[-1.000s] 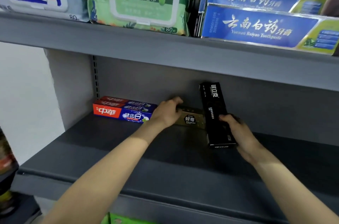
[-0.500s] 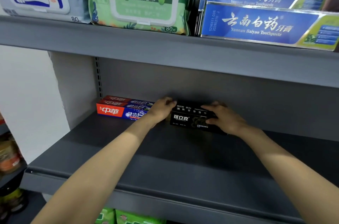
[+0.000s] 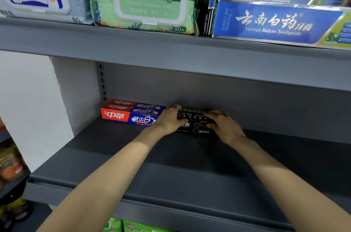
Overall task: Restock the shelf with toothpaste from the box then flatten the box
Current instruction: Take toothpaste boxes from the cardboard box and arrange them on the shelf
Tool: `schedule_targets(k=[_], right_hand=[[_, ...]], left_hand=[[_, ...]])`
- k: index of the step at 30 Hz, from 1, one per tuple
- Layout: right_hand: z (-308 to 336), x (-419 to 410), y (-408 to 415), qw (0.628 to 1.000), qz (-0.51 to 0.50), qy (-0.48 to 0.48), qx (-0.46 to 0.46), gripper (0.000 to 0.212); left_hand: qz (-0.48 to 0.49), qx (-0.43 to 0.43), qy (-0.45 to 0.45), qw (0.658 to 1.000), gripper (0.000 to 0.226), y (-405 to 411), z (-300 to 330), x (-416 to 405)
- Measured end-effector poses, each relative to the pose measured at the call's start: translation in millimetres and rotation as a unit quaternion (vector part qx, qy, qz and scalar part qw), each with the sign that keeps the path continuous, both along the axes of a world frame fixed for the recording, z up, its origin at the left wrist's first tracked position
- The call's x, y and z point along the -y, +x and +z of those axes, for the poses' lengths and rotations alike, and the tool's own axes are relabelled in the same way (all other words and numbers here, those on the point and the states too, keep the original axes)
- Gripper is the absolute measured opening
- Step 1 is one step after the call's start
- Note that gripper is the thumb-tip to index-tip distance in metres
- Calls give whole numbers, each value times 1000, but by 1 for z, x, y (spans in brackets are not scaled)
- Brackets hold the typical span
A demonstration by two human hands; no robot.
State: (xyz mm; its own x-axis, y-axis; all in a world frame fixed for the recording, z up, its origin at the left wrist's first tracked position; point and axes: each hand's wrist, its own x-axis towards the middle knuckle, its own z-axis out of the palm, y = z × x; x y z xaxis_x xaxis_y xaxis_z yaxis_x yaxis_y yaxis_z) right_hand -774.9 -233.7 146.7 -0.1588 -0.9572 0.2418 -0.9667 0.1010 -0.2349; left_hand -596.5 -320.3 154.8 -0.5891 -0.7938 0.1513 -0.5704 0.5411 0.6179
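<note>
Both hands, left hand (image 3: 169, 120) and right hand (image 3: 224, 126), grasp the black toothpaste box (image 3: 197, 124), squaring it against the red-and-blue boxes (image 3: 131, 113) at nine o'clock.

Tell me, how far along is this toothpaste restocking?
Early. Done: red-and-blue toothpaste boxes sit at the back left of the grey shelf. In hand: the left hand and right hand settle a black toothpaste box beside them. Left: much bare shelf; the supply carton is out of view, so flattening seems not begun.

Black box (image 3: 197, 124) partly hidden by both hands; its small print unreadable. Top-right blue boxes (image 3: 275, 22) cut by frame edge.
</note>
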Motion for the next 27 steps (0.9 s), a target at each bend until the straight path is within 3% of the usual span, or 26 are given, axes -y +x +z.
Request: schedule_targets(k=[15,24,27], right_hand=[[-16,-4,3,998,-7,-61,1,44],[-5,-5,15,1000,-23,-7,-19,49],[-2,-20,29,998,-11,-53,14,42]], left_hand=[[29,15,-24,999,42,0,-5,3],[45,86,-128,987,44,0,-4,-12],[50,81,-174,980,38,10,4,-32]])
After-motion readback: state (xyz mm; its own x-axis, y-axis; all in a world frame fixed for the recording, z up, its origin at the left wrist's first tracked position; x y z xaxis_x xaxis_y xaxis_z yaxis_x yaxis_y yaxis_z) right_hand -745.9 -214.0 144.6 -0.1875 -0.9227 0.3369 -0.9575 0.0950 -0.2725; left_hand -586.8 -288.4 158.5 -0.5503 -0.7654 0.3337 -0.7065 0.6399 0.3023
